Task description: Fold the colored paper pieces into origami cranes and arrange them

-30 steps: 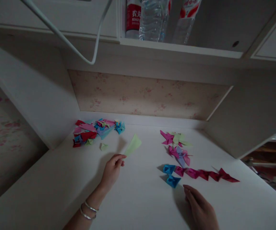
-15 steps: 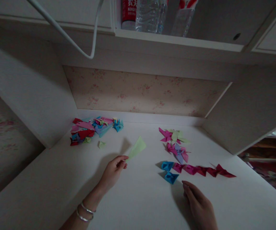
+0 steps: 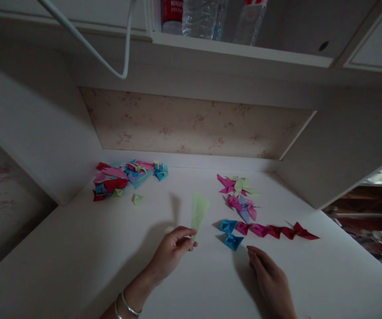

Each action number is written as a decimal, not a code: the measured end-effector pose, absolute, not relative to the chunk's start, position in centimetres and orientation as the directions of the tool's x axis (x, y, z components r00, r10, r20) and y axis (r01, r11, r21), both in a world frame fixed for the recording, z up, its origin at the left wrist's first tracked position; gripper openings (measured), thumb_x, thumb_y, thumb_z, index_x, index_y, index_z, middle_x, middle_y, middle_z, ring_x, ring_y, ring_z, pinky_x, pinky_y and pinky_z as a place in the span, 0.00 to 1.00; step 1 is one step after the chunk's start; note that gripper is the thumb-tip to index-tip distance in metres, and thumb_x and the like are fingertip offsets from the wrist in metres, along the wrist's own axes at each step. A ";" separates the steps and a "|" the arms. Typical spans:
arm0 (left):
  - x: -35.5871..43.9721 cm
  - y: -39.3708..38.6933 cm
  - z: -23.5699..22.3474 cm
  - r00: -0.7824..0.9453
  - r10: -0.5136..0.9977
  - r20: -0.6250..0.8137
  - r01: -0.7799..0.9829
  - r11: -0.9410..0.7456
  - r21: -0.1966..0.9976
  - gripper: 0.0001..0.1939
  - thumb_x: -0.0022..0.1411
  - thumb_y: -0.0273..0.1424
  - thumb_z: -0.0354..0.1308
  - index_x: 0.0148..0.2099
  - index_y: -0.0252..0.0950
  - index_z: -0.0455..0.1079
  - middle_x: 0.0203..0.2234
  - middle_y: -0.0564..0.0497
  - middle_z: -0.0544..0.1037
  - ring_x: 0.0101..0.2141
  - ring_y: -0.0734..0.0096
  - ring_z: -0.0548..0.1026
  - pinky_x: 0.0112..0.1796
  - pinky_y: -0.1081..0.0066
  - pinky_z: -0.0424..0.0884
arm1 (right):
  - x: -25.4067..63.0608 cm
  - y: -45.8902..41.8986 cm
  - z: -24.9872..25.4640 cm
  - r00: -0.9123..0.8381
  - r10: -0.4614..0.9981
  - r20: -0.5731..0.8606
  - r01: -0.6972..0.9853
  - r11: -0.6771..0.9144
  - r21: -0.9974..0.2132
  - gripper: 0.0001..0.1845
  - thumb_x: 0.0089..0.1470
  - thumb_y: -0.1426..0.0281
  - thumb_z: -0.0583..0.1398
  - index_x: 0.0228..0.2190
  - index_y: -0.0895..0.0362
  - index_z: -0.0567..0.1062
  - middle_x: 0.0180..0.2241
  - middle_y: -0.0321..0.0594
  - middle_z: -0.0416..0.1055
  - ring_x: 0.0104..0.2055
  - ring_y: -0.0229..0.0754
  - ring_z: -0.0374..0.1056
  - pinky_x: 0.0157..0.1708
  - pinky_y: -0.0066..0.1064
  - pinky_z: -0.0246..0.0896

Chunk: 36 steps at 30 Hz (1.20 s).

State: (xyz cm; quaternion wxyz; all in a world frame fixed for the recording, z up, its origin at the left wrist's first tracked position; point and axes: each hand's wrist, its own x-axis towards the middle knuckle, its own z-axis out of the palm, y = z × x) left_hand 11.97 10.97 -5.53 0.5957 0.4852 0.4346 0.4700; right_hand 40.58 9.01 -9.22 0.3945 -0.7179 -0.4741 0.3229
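Note:
My left hand [image 3: 173, 250] pinches the lower end of a pale green folded paper strip [image 3: 198, 211] and holds it upright above the white desk [image 3: 61, 266]. Two silver bangles ring that wrist. My right hand [image 3: 270, 281] rests on the desk with its fingers lying together and nothing in them, just below two blue folded paper pieces [image 3: 230, 234]. A chain of joined pink and red folded pieces [image 3: 277, 231] runs to the right from the blue ones.
A pile of mixed coloured folded papers [image 3: 124, 177] lies at the back left, with one small green piece [image 3: 138, 199] beside it. Pink, green and lilac pinwheel shapes [image 3: 240, 195] sit behind the chain. Bottles [image 3: 199, 17] stand on a shelf overhead. A white cable [image 3: 111, 66] hangs down.
My left hand has carried the green strip right and nearer, toward the blue pieces, and the strip now stands more upright. My right hand has barely shifted.

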 end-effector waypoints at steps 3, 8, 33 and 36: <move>12.2 10.9 -5.6 0.200 0.978 -0.057 -0.131 0.085 0.988 0.12 0.58 0.33 0.59 0.44 0.35 0.74 0.41 0.46 0.74 0.38 0.64 0.77 0.37 0.70 0.71 | 40.6 9.0 -9.4 0.329 0.940 -0.086 0.427 -0.229 -0.875 0.28 0.47 0.49 0.57 0.40 0.58 0.77 0.30 0.40 0.75 0.31 0.44 0.69 0.32 0.30 0.63; 12.2 10.9 -5.9 0.213 0.976 -0.055 -0.122 0.082 0.989 0.14 0.57 0.34 0.59 0.45 0.35 0.74 0.47 0.43 0.73 0.40 0.63 0.77 0.38 0.69 0.71 | 40.6 8.8 -9.4 0.310 0.948 -0.074 0.425 -0.208 -0.881 0.27 0.48 0.50 0.57 0.41 0.58 0.76 0.31 0.40 0.76 0.32 0.44 0.69 0.32 0.30 0.63; 12.1 9.3 -6.0 0.127 0.989 -0.077 -0.033 0.081 0.996 0.16 0.56 0.32 0.56 0.45 0.31 0.75 0.35 0.46 0.78 0.31 0.70 0.73 0.31 0.72 0.68 | 41.8 8.5 -10.3 0.353 0.935 -0.014 0.345 -0.145 -0.927 0.24 0.49 0.51 0.58 0.41 0.56 0.76 0.27 0.35 0.72 0.31 0.41 0.67 0.30 0.28 0.60; 13.2 7.2 -5.6 0.147 0.987 -0.068 -0.027 0.072 0.997 0.16 0.57 0.32 0.55 0.46 0.32 0.75 0.37 0.45 0.77 0.31 0.70 0.73 0.31 0.72 0.68 | 41.7 8.2 -10.3 0.380 0.925 -0.024 0.258 -0.131 -0.957 0.24 0.48 0.53 0.60 0.40 0.56 0.76 0.27 0.35 0.71 0.30 0.40 0.66 0.29 0.27 0.59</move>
